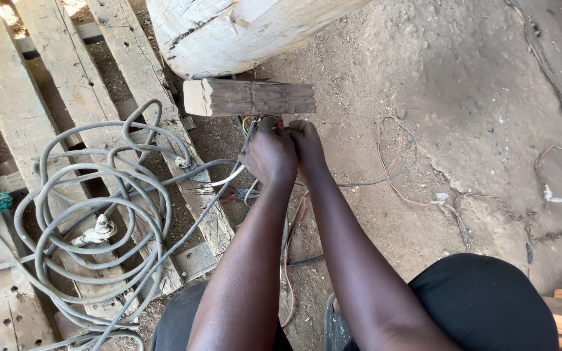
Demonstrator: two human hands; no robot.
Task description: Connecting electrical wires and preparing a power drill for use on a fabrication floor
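Closest to me are my knees in black cloth and both forearms running out over the dirt. My left hand (269, 155) and right hand (307, 146) are pressed together, fingers curled tight and pinching the bared ends of the coloured wires (255, 122), which stick out just beyond my knuckles, right under the short wooden block (250, 97). Both hands are nearly closed on those strands; how many each one has I cannot tell, since my knuckles hide them. The risk I see is the thin strands slipping or snapping if I pull too hard, because the grey cable (99, 214) they come from lies in a loose tangle of loops on the wooden pallet (8, 84) to my left and could snag on a slat. Scrap red wires (395, 162) trail on the ground to the right, near enough to get mixed in. Beyond the block sits the big pale log (229, 32), touching or nearly touching it.
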